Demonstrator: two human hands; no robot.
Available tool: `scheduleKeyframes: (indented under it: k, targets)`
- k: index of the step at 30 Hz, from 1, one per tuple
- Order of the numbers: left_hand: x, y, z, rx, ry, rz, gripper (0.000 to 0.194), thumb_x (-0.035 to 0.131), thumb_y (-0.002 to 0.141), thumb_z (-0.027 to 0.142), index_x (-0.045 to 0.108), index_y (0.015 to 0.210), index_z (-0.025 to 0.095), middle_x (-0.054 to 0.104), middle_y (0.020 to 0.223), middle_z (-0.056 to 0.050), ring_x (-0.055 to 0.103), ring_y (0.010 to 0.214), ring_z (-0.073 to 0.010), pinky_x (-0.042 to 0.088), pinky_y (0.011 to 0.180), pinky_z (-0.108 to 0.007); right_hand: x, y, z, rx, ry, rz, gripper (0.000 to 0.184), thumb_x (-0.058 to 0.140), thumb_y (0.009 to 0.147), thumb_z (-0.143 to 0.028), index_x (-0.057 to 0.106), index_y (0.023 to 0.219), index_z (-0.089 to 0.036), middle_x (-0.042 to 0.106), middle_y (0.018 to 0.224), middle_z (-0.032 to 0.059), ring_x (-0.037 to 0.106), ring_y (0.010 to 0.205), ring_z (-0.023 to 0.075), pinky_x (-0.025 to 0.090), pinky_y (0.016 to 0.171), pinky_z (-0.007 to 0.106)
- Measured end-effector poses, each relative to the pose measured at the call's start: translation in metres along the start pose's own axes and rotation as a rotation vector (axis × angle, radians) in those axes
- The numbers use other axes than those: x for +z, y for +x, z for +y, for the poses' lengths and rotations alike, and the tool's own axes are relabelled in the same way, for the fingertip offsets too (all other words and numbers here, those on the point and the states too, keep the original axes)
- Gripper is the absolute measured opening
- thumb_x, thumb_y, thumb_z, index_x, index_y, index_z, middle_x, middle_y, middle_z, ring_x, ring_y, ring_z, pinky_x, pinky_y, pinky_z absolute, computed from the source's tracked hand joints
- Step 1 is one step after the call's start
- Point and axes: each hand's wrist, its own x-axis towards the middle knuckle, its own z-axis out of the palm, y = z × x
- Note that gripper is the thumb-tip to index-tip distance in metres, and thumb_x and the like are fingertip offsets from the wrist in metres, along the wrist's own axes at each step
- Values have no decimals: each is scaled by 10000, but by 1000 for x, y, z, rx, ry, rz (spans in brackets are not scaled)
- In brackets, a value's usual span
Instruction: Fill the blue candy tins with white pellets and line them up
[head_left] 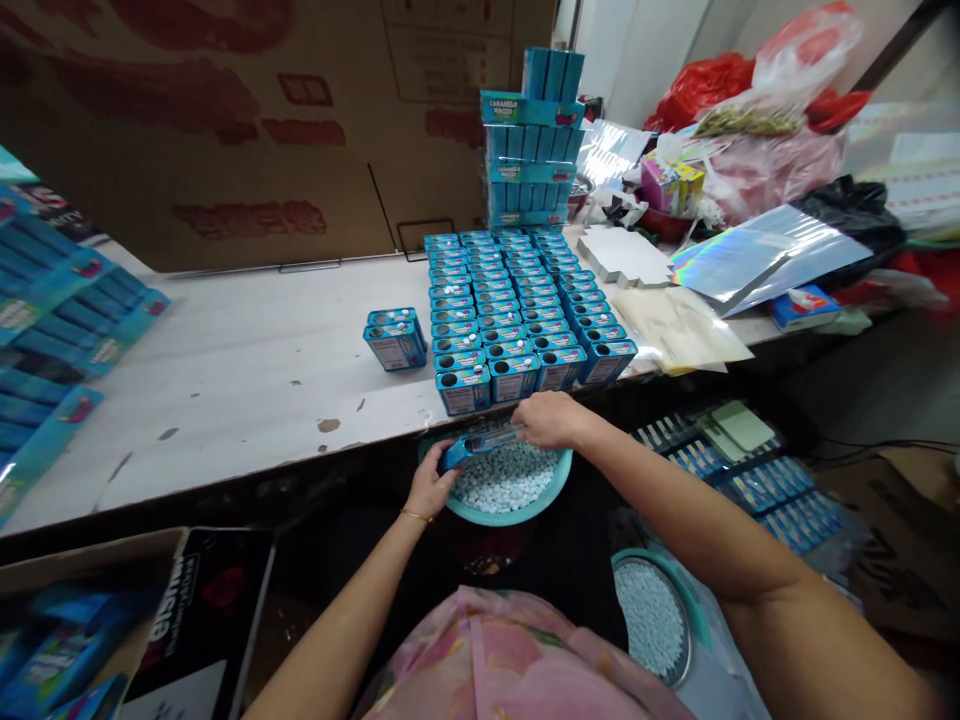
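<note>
My left hand is closed round the blue end of a clear tube-like scoop held over a teal bowl full of small white candies. My right hand grips the scoop's other, clear end just above the bowl and under the table edge. Directly beyond my hands, rows of small blue candy tins with round holes in their tops stand in a block on the white table. Two more tins sit apart to the left of the block.
Stacked blue display cartons rise behind the tins against a big cardboard box. Blue packs lie at the left, holographic sheets and plastic bags at the right. A second candy bowl sits by my lap.
</note>
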Motion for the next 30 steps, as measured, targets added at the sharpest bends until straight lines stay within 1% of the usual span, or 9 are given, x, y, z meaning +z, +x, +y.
scheduleKeyframes:
  k: [3, 6, 8, 10, 13, 17, 21, 26, 30]
  targets:
    - [-9, -3, -10, -20, -90, 26, 399, 564, 611, 301, 483, 977, 163, 559, 916, -40, 526, 866, -183, 403, 826, -336, 32, -9, 28, 67, 71, 0, 302, 446, 729, -287, 622, 969, -236, 635, 963, 102, 570, 910, 265, 421, 736, 372]
    - [-17, -8, -23, -77, -201, 69, 439, 600, 599, 318, 467, 988, 164, 556, 931, -45, 529, 881, -186, 398, 847, -356, 91, 1, 40, 260, 243, -83, 282, 489, 712, -234, 637, 949, -197, 627, 971, 149, 559, 932, 299, 408, 761, 403]
    - [-20, -10, -29, -122, -272, 90, 475, 622, 583, 325, 457, 997, 160, 558, 947, -54, 536, 891, -189, 400, 855, -363, 131, 20, 30, 279, 307, -105, 281, 485, 726, -219, 638, 958, -177, 623, 984, 162, 558, 939, 293, 410, 770, 389]
    - [-22, -13, -33, -157, -329, 105, 493, 629, 583, 335, 451, 1008, 160, 561, 964, -60, 543, 905, -192, 405, 858, -369, 161, 43, 14, 270, 386, -87, 325, 458, 762, -249, 590, 1057, -218, 585, 1096, 115, 535, 994, 251, 401, 812, 345]
    - [-24, -16, -36, -180, -365, 119, 509, 634, 593, 347, 445, 1029, 165, 562, 985, -63, 543, 929, -197, 406, 867, -383, 184, 67, 0, 236, 509, -53, 342, 448, 779, -261, 559, 1102, -237, 547, 1169, 59, 496, 1053, 205, 376, 857, 285]
    - [-31, -19, -37, -203, -398, 128, 536, 646, 592, 343, 430, 1049, 162, 553, 995, -68, 538, 931, -191, 394, 886, -393, 186, 67, 13, 166, 662, -52, 339, 501, 740, -218, 583, 1068, -194, 602, 1080, 34, 534, 975, 159, 394, 811, 218]
    - [-37, -20, -35, -189, -386, 127, 529, 644, 593, 329, 430, 1046, 157, 550, 986, -65, 537, 916, -188, 385, 888, -397, 174, 49, 28, 111, 806, -33, 347, 492, 723, -201, 580, 1051, -133, 639, 957, 31, 559, 858, 149, 414, 739, 227]
    - [-33, -16, -30, -106, -258, 121, 461, 626, 597, 317, 463, 999, 162, 558, 953, -56, 533, 899, -191, 397, 861, -374, 137, 27, 33, 1, 1070, 31, 319, 513, 664, -199, 613, 956, -119, 628, 770, 11, 530, 697, 137, 392, 653, 241]
    - [-20, -12, -23, -54, -151, 76, 428, 597, 605, 321, 477, 985, 164, 557, 926, -47, 529, 869, -187, 402, 836, -352, 95, 17, 29, -76, 936, 22, 287, 506, 678, -247, 632, 911, -136, 610, 711, 4, 510, 663, 133, 365, 619, 232]
